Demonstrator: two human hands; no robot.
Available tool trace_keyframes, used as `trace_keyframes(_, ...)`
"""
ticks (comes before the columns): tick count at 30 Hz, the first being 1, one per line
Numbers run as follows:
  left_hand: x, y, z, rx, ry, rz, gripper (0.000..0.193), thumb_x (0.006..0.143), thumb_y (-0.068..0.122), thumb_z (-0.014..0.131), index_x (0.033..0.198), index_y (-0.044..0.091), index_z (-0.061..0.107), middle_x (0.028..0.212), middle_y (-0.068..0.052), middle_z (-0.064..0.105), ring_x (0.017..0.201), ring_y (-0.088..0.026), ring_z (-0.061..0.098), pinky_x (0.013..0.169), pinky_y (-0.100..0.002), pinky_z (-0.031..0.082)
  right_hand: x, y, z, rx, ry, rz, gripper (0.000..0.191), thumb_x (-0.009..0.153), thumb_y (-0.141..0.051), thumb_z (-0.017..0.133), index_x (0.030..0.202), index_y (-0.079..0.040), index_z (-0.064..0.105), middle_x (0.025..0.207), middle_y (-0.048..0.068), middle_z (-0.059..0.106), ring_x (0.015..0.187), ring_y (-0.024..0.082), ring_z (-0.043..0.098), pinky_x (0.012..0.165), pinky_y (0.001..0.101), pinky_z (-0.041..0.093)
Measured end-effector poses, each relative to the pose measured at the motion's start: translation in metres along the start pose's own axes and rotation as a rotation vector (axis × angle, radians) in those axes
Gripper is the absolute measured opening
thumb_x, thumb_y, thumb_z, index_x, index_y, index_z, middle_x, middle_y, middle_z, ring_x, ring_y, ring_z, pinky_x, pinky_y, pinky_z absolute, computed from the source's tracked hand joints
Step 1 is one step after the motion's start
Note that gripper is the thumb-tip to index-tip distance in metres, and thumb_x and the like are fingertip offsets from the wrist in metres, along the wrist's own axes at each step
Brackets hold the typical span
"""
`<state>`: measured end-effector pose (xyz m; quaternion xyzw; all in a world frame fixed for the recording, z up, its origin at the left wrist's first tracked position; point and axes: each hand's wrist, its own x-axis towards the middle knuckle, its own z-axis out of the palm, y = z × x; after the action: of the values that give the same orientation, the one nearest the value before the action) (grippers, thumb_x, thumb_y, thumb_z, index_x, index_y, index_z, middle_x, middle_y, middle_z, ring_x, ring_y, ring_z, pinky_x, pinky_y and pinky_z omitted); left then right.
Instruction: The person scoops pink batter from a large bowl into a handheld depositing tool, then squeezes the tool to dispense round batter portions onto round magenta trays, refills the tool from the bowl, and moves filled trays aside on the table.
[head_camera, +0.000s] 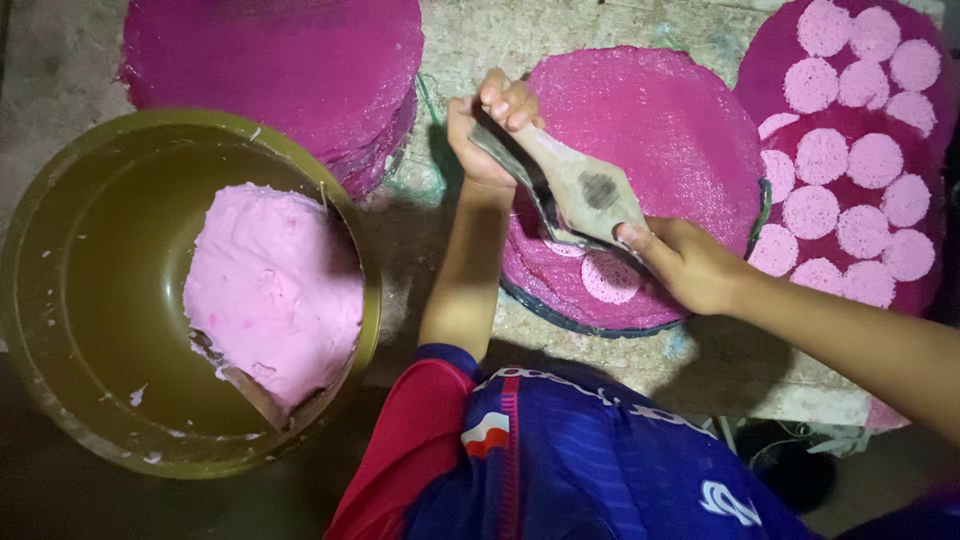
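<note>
Paddle: wooden paddle, centre frame, over the near mesh tray.
Grip: left hand clenched round its handle; right hand presses its far end.
Risk: tilting could smear the one pink disc beneath.
Counts: roughly sixteen discs on trays at 2 o'clock; one stack at 11; one bowl of pink paste at 8.

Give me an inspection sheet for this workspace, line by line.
Surface: rough, stained slab.
Job's things: wooden press tool over a pink round mat bearing one pink disc; olive bowl of pink dough.
Clutter: stacked mats; filled mats of discs.
Hands: left hand and right hand grip the tool.
Cables: nothing seen.
Surroundings: dark floor.
</note>
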<state>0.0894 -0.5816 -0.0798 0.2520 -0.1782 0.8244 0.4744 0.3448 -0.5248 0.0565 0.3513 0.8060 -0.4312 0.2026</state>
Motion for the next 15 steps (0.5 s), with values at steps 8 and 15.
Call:
trace_keyframes(8, 0.0, -0.023, -0.001, -0.028, 0.131, 0.046, 0.017, 0.094, 0.034, 0.046, 0.097, 0.018, 0.052, 0.09, 0.003, 0.054, 0.089, -0.015, 0.055, 0.091, -0.039, 0.053, -0.01, 0.007, -0.019, -0.072, 0.047, 0.088, 0.069, 0.101, -0.059, 0.037, 0.097, 0.003, 0.067, 0.068, 0.013, 0.066, 0.062, 0.025, 0.066, 0.063, 0.0431, 0.054)
trace_keyframes(15, 0.009, -0.019, 0.013, 0.033, 0.118, -0.012, 0.019, 0.091, 0.036, 0.05, 0.094, 0.018, 0.048, 0.087, 0.004, 0.049, 0.085, -0.015, 0.051, 0.087, -0.035, 0.049, -0.009, 0.009, -0.016, -0.013, 0.049, 0.045, 0.068, 0.103, -0.056, 0.037, 0.1, 0.006, 0.067, 0.07, 0.012, 0.066, 0.062, 0.023, 0.065, 0.063, 0.0422, 0.054)
